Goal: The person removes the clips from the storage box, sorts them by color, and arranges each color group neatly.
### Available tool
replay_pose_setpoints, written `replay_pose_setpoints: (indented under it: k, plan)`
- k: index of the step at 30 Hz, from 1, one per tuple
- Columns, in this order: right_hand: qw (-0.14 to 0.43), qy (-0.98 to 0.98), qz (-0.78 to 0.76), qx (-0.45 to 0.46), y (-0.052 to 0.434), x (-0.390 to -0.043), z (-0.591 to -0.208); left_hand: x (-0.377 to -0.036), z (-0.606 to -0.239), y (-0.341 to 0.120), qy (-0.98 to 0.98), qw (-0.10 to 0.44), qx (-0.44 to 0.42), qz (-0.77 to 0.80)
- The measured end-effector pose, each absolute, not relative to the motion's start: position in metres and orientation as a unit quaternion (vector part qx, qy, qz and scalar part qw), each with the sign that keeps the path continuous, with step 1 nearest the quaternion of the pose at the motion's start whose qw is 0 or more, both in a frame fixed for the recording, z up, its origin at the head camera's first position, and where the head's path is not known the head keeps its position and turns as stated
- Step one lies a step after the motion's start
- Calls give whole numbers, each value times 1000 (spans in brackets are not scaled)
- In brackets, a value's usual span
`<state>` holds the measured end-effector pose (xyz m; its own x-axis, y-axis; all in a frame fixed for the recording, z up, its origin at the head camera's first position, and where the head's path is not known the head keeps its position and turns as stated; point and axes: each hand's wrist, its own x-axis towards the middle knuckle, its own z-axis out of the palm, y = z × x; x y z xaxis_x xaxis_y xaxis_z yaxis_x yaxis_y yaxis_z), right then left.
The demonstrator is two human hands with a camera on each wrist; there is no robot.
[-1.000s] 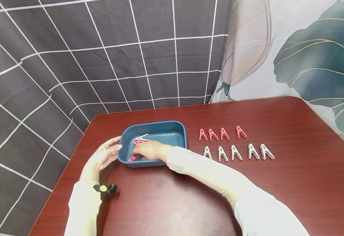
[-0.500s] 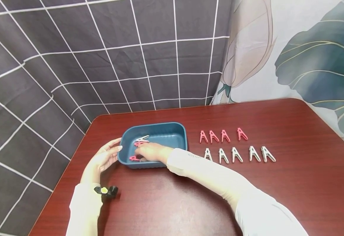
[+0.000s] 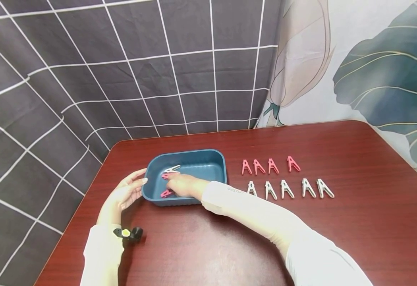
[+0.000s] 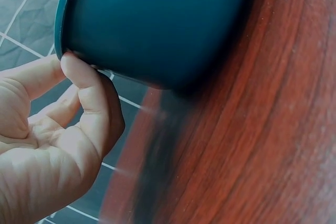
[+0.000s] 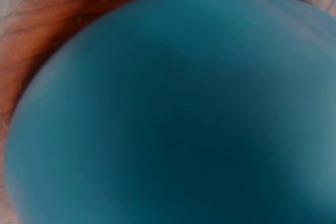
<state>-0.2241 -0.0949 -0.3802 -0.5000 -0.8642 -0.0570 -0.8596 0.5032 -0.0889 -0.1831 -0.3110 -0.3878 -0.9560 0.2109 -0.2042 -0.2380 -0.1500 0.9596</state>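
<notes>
Since a second ago the right hand (image 3: 181, 185) has drawn back a little inside the blue tub (image 3: 215, 157), and the pink clothespin (image 3: 166, 193) at its fingertips has turned from lying flat to slanting up toward the fingers. Whether this grip pinches the pin or only touches it cannot be told; the fingers hide the contact, and the right wrist view shows only blurred blue plastic. Just beyond the fingers lie another pink pin (image 3: 166, 174) and a white pin (image 3: 172, 168), both on the tub floor.

Left of that grip, the left hand (image 3: 124, 194) rests against the tub's outer wall, fingers loosely spread, the thumb tip under the rim.

Off to the right on the dark red surface (image 3: 337, 238) stand a row of pink pins (image 3: 267, 165) and a row of white pins (image 3: 290, 188). Small print on the right sleeve (image 3: 237, 190) is too fine to read.
</notes>
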Motion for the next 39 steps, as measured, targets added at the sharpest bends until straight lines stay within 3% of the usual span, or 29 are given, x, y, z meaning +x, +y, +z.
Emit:
replay_pose_setpoints:
  k: [24,39]
  plan:
    - [34,870,-38,-490,-85,-223,-368,-180,-383,-300,666,121,-30,736]
    - [17,865,-215,-454,-64,-227,-358,-176,-382,-305,691,106,-66,712]
